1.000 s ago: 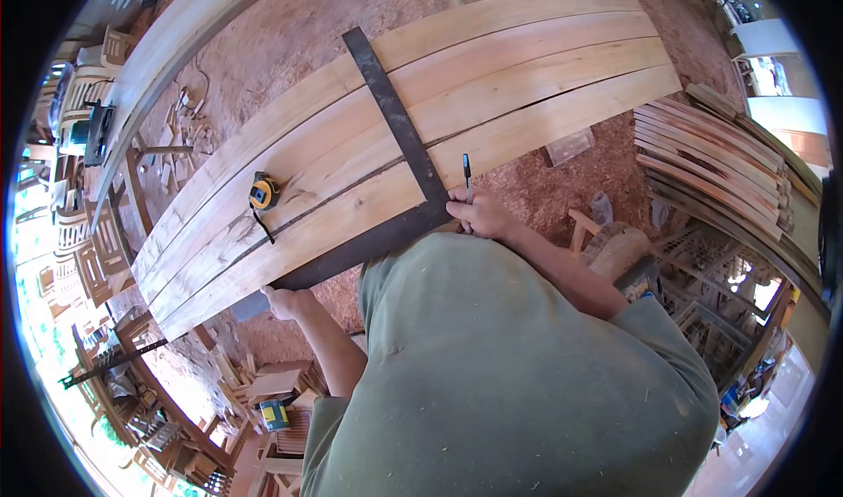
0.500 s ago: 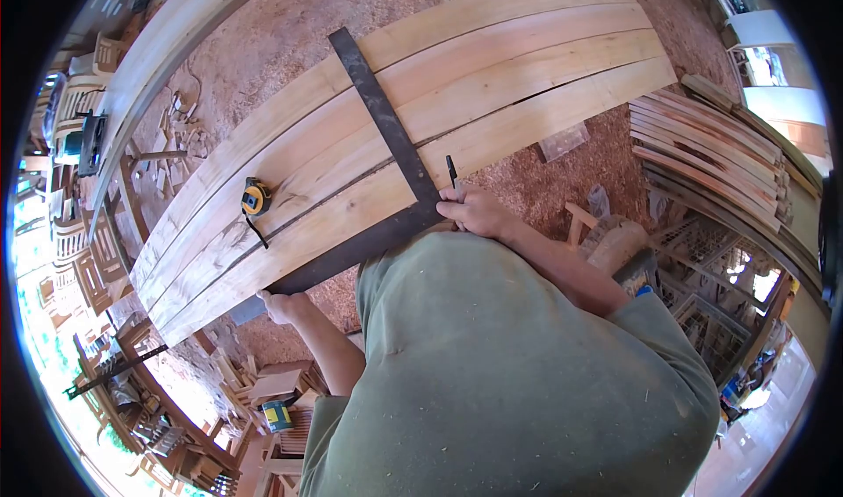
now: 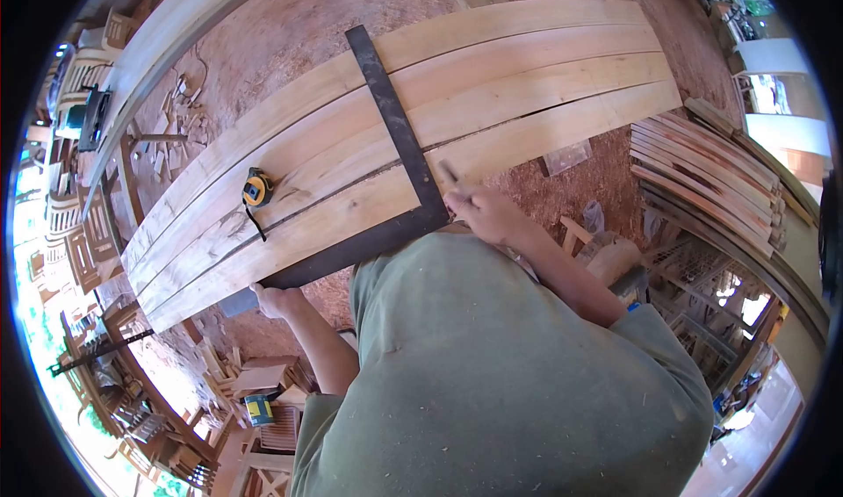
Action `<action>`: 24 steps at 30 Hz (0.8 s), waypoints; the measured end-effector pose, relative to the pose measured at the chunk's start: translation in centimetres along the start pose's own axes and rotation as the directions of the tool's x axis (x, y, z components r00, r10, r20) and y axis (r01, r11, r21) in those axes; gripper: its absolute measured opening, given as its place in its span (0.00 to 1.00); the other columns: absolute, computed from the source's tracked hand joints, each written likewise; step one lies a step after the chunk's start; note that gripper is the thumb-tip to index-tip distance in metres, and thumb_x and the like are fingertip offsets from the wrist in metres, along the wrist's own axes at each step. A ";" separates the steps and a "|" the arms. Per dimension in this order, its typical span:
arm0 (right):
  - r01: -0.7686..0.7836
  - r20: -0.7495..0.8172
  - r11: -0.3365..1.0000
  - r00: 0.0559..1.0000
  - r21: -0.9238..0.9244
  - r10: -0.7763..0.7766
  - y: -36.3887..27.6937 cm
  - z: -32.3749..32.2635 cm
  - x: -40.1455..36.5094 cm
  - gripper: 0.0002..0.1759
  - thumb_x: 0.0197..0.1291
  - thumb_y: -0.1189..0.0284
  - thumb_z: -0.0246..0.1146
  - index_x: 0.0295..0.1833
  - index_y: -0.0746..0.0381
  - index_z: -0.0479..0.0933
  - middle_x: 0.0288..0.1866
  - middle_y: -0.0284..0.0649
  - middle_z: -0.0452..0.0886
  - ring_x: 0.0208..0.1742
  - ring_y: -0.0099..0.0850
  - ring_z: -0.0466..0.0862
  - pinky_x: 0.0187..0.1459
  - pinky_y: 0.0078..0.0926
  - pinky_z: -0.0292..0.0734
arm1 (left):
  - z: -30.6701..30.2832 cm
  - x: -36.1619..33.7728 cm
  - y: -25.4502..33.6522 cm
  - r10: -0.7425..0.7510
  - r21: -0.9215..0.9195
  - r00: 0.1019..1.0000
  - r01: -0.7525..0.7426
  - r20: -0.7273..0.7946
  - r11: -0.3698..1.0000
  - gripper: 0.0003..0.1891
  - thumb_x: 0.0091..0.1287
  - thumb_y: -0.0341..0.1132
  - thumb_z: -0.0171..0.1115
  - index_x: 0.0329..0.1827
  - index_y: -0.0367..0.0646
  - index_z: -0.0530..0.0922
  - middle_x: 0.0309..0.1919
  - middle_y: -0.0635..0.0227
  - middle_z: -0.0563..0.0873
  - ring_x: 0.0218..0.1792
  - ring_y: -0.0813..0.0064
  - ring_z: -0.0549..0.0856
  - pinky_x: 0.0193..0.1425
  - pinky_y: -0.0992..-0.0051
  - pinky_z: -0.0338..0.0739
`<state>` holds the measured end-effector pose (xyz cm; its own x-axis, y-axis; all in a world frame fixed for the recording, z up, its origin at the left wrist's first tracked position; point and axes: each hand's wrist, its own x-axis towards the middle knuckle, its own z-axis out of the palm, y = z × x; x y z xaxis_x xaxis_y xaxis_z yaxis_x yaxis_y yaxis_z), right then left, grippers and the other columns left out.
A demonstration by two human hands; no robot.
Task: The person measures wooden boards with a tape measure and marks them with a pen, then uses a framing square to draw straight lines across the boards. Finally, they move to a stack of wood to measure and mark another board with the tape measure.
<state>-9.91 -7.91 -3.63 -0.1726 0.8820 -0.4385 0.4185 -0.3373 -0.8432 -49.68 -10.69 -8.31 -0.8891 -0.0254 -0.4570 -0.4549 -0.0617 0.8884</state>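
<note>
So the biggest thing here is the set of four long pale planks [image 3: 527, 75] laid side by side over a sawdust floor [image 3: 290, 23]. They run out ahead of both sets of fingers and off to either side. Past the right fingers, well apart from them, there's a stack of slats [image 3: 702, 168] leaning in a pile.

Lying across the planks is a dark steel square [image 3: 395, 128]. One arm runs away from the fingers over all four boards. The other runs along the nearest plank from the right fingers to the left ones, with the corner just beside the right fingertips.

The right hand [image 3: 481, 214] is pinched shut around a pen [image 3: 449, 173], which is blurred. It pokes up out of the fingers, right next to the square's far-running arm on the nearest plank.

The left hand [image 3: 279, 300] has its fingers curled in at the near edge of that plank, right where the square's arm ends. I can't tell if they're gripping the square or just the board.

A yellow tape measure [image 3: 256, 188] sits on the planks beyond the left fingers, with a dark strap trailing toward them. Any branding on it is too small to read.
</note>
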 end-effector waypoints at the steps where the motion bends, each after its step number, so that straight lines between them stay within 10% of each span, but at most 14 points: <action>1: 0.034 -0.063 0.996 0.997 -0.082 -0.039 -0.5 -0.5 -0.2 0.21 0.70 0.60 0.58 0.46 0.69 0.81 0.33 0.54 0.83 0.36 0.41 0.86 0.36 0.36 0.77 | -0.1 0.4 -0.1 -0.002 -0.044 0.999 0.003 0.044 0.999 0.25 0.71 0.38 0.62 0.58 0.21 0.71 0.52 0.49 0.82 0.48 0.52 0.85 0.51 0.53 0.87; 8: 0.179 -0.226 0.976 0.953 -0.124 -0.203 -3.8 -3.0 4.2 0.16 0.71 0.67 0.53 0.48 0.68 0.80 0.38 0.48 0.84 0.37 0.30 0.83 0.40 0.28 0.76 | 0.2 0.3 -0.1 -0.005 -0.023 0.998 0.007 0.057 1.000 0.26 0.66 0.37 0.68 0.57 0.22 0.71 0.51 0.50 0.83 0.46 0.54 0.86 0.48 0.52 0.87; 10: 0.567 -0.284 0.800 0.748 -0.197 -0.600 -3.2 -2.2 6.8 0.15 0.68 0.66 0.58 0.46 0.69 0.78 0.35 0.50 0.83 0.39 0.40 0.86 0.39 0.36 0.77 | -0.2 1.2 -0.5 0.003 -0.031 0.997 0.000 0.074 1.000 0.26 0.67 0.37 0.68 0.57 0.22 0.71 0.51 0.50 0.83 0.45 0.54 0.86 0.48 0.52 0.87; 13: 0.434 -0.301 0.899 0.866 0.054 -0.399 -3.2 -0.8 7.9 0.15 0.67 0.69 0.57 0.50 0.69 0.77 0.42 0.49 0.84 0.41 0.36 0.85 0.43 0.31 0.78 | -0.4 1.4 -0.6 0.008 -0.037 0.995 -0.004 0.098 0.999 0.27 0.67 0.37 0.68 0.57 0.22 0.70 0.51 0.49 0.82 0.45 0.53 0.86 0.47 0.53 0.88; 24: 0.478 -0.230 0.854 0.825 -0.203 -0.516 -2.9 -0.6 9.6 0.13 0.66 0.70 0.58 0.51 0.67 0.77 0.39 0.48 0.84 0.40 0.40 0.85 0.43 0.34 0.78 | 0.2 0.1 0.0 0.011 -0.010 0.999 -0.010 0.046 1.000 0.26 0.68 0.36 0.67 0.56 0.18 0.70 0.51 0.47 0.82 0.45 0.53 0.86 0.48 0.53 0.88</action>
<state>-12.23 1.73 -5.21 -0.1536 0.9774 0.1452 0.4560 0.2005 -0.8671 -49.80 -10.53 -8.37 -0.8953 0.0194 -0.4450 -0.4452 -0.0709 0.8926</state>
